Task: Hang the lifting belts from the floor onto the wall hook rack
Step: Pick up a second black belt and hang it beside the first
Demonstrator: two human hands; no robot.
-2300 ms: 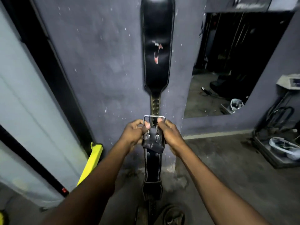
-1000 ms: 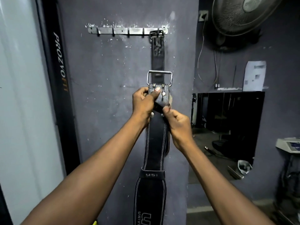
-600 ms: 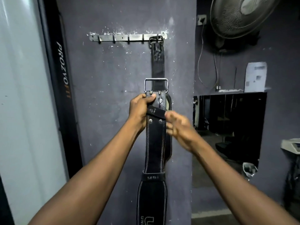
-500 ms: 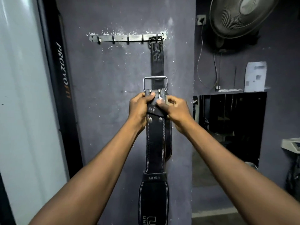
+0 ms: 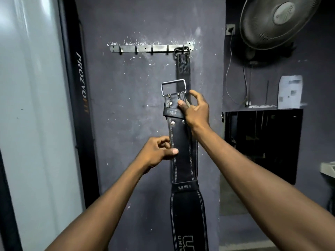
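Note:
A metal hook rack (image 5: 145, 48) is fixed to the grey wall. An older black belt (image 5: 183, 69) hangs by its buckle from the rack's rightmost hook. In front of it I hold up a second black lifting belt (image 5: 182, 153) with white stitching, its silver buckle (image 5: 173, 87) uppermost and well below the rack. My right hand (image 5: 194, 110) grips this belt just under the buckle, thumb on its front. My left hand (image 5: 157, 153) pinches the belt's left edge lower down. The belt's wide part hangs down out of the frame.
Several hooks left of the hung belt are bare. A black strip with lettering (image 5: 82, 84) runs down the wall's left edge beside a pale panel (image 5: 32, 105). A wall fan (image 5: 277, 20) sits at the upper right above a dark opening (image 5: 262, 142).
My left hand has let go near the buckle and slid down to the belt's left edge. My right hand has taken the top end. The buckle tilts slightly left.

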